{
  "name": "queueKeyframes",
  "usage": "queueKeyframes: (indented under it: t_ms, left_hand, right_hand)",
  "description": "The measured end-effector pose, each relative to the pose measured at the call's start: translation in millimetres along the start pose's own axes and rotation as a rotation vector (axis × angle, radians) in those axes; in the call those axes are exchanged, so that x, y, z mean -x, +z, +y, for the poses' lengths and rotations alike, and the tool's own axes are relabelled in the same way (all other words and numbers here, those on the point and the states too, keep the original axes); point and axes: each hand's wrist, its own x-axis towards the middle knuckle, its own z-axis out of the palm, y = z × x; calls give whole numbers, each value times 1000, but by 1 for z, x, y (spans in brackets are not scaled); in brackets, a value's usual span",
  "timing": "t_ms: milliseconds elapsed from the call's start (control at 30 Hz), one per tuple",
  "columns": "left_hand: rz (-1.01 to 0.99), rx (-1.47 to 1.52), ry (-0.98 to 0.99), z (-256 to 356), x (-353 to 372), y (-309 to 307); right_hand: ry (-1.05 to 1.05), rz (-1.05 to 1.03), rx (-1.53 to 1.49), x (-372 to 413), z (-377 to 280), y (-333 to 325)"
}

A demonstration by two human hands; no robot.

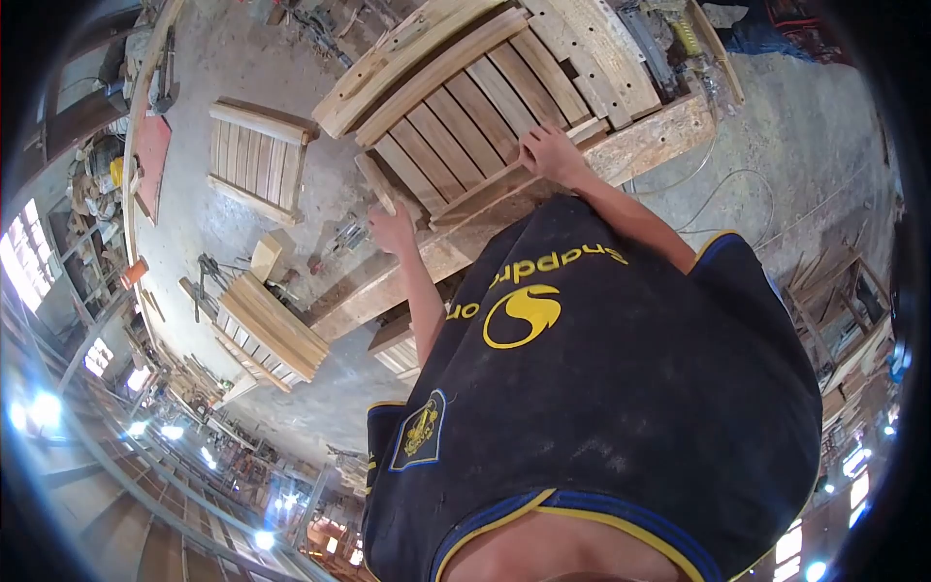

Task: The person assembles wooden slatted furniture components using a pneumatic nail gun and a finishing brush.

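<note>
A slatted wooden panel [456, 126] lies on the workbench [621, 145] in front of me, its slats set side by side between a curved far rail and a near rail. My left hand [391, 231] is closed around the end of a short wooden piece [376, 181] at the panel's left side. Over the near rail, toward the panel's right end, my right hand [551, 157] curls its fingers onto the wood. The undersides of both hands' grips are hidden.
A second slatted panel [254, 160] rests on the floor to the left. Stacked curved slatted pieces [272, 325] stand nearer, beside clamps [206, 281]. Tools and a yellow item [687, 37] crowd the bench's far right end. A thin hose [771, 199] loops across the floor at right.
</note>
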Motion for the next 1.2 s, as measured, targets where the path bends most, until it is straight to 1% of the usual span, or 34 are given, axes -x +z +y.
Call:
queueKeyframes:
  t_ms: [33, 67, 133, 200, 300, 400, 433, 500, 567, 600, 633, 667, 700, 733, 767, 800, 833, 867, 900, 933, 1000, 1033, 1067, 1100, 1133, 1200]
  left_hand:
    - [71, 111, 258, -27, -7, 32]
    - [149, 222, 510, -45, -13, 49]
    - [-113, 251, 332, -21, 3, 22]
    - [-90, 466, 415, -26, -5, 39]
    - [-103, 445, 416, -17, -2, 29]
    - [-206, 542, 368, -20, -6, 26]
    - [-213, 544, 366, -23, -10, 23]
    - [-264, 491, 467, -40, -28, 17]
    - [128, 464, 322, -71, -54, 2]
    - [261, 433, 124, -84, -67, -22]
    - [545, 190, 171, -155, -115, 17]
    - [271, 327, -355, -168, -138, -11]
    - [410, 32, -735, -206, -173, 18]
    - [337, 288, -783, -225, -191, 15]
    - [151, 919, -717, -244, -206, 14]
    - [-51, 1426, -747, -257, -216, 14]
    - [-168, 1637, -766, -263, -220, 10]
    - [-136, 1669, -819, -264, -222, 4]
    - [-60, 1624, -802, -259, -214, -3]
    - [18, 1584, -734, -256, -204, -14]
    - [68, 1565, -528, -241, -173, -40]
    - [18, 1562, -396, -230, -157, -50]
    - [-82, 1546, -251, -216, -138, -57]
    - [-206, 1497, -87, -197, -121, -63]
    - [-335, 1372, 59, -174, -110, -68]
    - [-468, 740, 341, -109, -100, -86]
  right_hand:
    - [19, 15, 23, -1, 0, 2]
    - [15, 9, 8, -1, 1, 3]
    - [-17, 11, -15, 1, 6, 8]
    - [-28, 20, -9, -7, 5, 7]
    - [-17, 8, 0, -7, -5, -4]
    - [16, 4, 34, -9, -7, -4]
    - [31, -12, 48, -8, -8, -4]
    - [22, -19, 94, -7, -9, 0]
    - [40, -57, 130, -8, -8, -3]
    - [79, -75, 147, -7, -11, -3]
    - [54, -51, 154, -7, -10, 0]
    - [35, -33, 168, -5, -4, 5]
    - [36, 3, 172, -3, -1, 11]
    - [30, 30, 174, -2, 1, 15]
    - [15, 51, 168, -2, -1, 13]
    - [-6, 74, 159, -3, -1, 10]
    - [14, 61, 184, -3, 0, 6]
    - [40, 48, 169, -3, -4, 4]
    - [63, 44, 149, -1, -6, 4]
    - [75, 49, 154, -1, -8, 4]
    - [29, 54, 208, -3, -4, 5]
    - [34, 61, 213, -3, -1, 5]
    - [85, 23, 187, -1, -1, 7]
    - [131, -16, 160, 0, 1, 9]
    - [128, -23, 182, 0, 3, 11]
    - [89, 13, 208, -2, 1, 7]
